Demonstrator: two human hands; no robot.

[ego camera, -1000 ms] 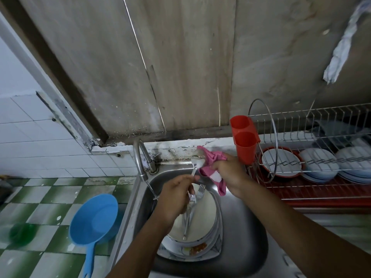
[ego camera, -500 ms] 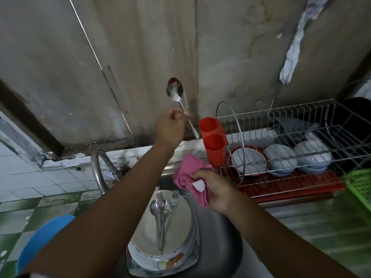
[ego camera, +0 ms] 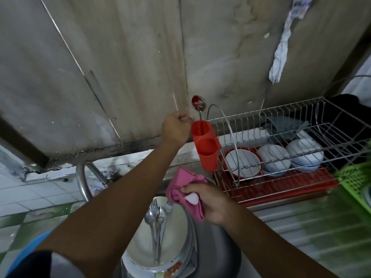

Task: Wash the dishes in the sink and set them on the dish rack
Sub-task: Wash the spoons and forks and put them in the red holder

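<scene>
Left hand (ego camera: 175, 129) curls empty beside the spoon (ego camera: 198, 102) (upright in red holder (ego camera: 206, 153)); right hand (ego camera: 212, 205) grips pink cloth (ego camera: 180, 189).

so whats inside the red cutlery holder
One spoon stands handle-down in the cutlery holder's rear compartment, bowl sticking out; its wall hides the handle's end. Front compartment looks empty.

A stained grey wall panel (ego camera: 120, 57) rises above the left hand (ego camera: 176, 128). Up and to the right of that hand, a twisted white rag (ego camera: 281, 53) hangs on the wall. A green plastic basket (ego camera: 355, 181) sits far to the right of the right hand (ego camera: 212, 205). Green-and-white checkered tiles (ego camera: 30, 219) and a blue plastic rim (ego camera: 34, 242) lie well left of it, below the left hand.
</scene>
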